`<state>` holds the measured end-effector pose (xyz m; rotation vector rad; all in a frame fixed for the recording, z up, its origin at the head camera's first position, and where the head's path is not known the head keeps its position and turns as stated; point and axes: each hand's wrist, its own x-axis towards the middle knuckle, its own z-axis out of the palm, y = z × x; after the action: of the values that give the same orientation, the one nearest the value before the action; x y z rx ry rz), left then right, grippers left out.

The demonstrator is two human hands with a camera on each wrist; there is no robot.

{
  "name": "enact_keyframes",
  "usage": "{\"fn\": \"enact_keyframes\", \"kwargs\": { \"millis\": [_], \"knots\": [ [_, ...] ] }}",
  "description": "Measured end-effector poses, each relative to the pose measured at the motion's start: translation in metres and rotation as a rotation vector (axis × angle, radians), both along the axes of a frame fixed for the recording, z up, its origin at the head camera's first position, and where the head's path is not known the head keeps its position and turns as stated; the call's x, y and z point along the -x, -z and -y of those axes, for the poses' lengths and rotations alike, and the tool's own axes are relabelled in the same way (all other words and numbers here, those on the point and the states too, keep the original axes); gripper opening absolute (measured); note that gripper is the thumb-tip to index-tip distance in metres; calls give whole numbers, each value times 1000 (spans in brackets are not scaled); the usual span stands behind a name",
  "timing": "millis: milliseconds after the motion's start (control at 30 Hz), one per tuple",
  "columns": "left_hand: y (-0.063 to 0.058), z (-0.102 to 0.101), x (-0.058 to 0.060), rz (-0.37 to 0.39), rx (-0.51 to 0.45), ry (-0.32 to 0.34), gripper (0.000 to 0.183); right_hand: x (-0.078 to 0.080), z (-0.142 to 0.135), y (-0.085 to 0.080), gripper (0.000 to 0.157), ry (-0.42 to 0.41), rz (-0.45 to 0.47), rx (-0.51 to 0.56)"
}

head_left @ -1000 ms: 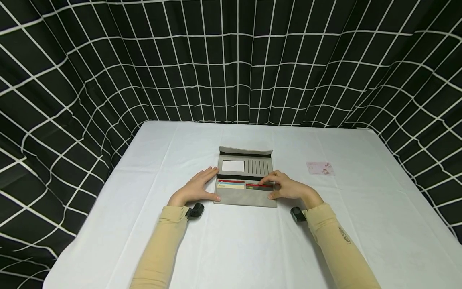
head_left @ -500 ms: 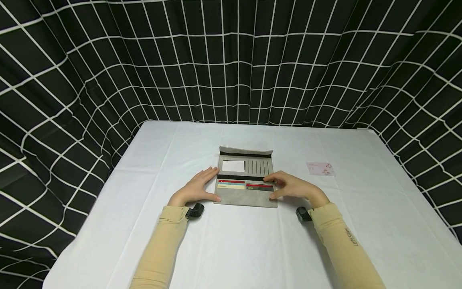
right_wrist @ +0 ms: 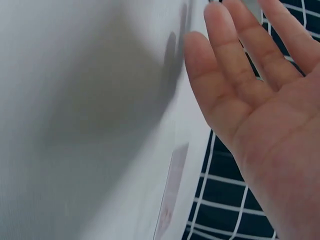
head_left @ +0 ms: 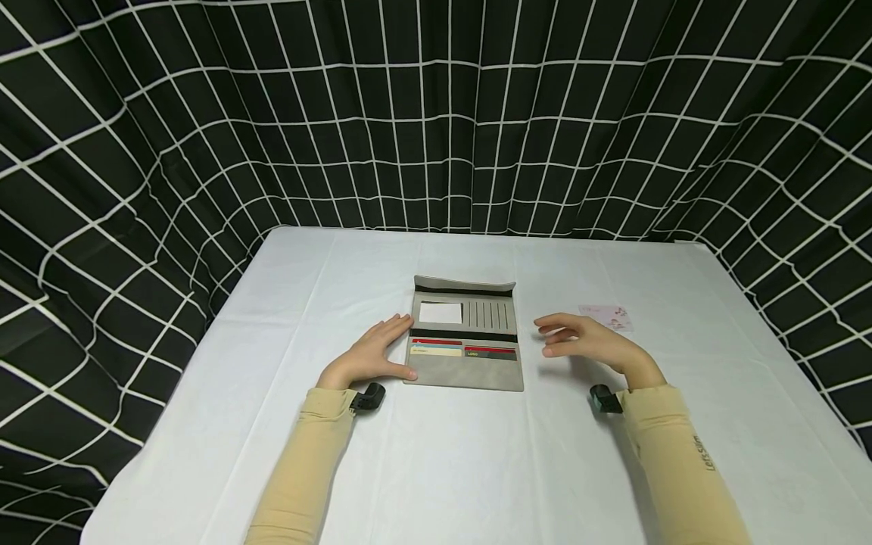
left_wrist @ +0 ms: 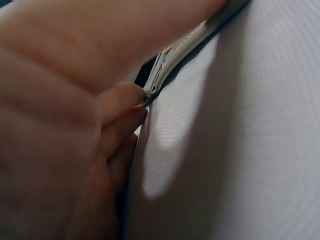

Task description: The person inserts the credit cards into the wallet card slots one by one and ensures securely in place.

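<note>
An opened grey wallet (head_left: 470,373) lies flat on the white-covered table. Its upper half has a white card (head_left: 440,312) behind a window and a row of narrow slots. Cards with red, blue and cream edges (head_left: 436,350) sit in the lower left pocket; a dark card marked LOGO (head_left: 490,354) and a red-edged one fill the lower right. My left hand (head_left: 371,352) rests at the wallet's left edge, thumb on the lower corner, fingers extended. To the wallet's right hovers my right hand (head_left: 593,341), fingers loosely bent and holding nothing, partly overlapping a pink patterned card (head_left: 616,318).
White cloth covers the table (head_left: 436,469). A black curtain with white grid lines (head_left: 450,113) surrounds its back and sides. In the right wrist view, the pink card (right_wrist: 172,190) lies flat below the hand's shadow.
My right hand has left the wallet's lower right card pocket and moved right toward the pink card. The left hand and wallet stay in place.
</note>
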<state>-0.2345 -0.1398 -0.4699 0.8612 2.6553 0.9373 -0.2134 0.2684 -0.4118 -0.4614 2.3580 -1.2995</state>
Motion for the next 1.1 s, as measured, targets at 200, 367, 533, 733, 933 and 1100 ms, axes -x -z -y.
{"fn": "enact_keyframes", "kwargs": {
  "millis": [200, 367, 533, 733, 933, 1100],
  "knots": [
    [1, 0, 0, 5, 0, -3, 106, -4, -22, -2, 60, 92, -52, -38],
    [2, 0, 0, 11, 4, -7, 106, -5, -36, -1, 62, 182, -82, -53],
    [2, 1, -1, 11, 2, -4, 106, -4, -47, 1, 65, 271, -105, -51],
    [1, 0, -1, 11, -6, 2, 106, 1, -65, 1, 71, 354, -126, -83],
    [0, 0, -2, 7, 3, 0, 106, 5, -83, -1, 80, 406, -91, -100],
    [-2, -1, -2, 6, 1, -1, 105, 7, -91, 1, 85, 421, -62, -119]
  ]
}}
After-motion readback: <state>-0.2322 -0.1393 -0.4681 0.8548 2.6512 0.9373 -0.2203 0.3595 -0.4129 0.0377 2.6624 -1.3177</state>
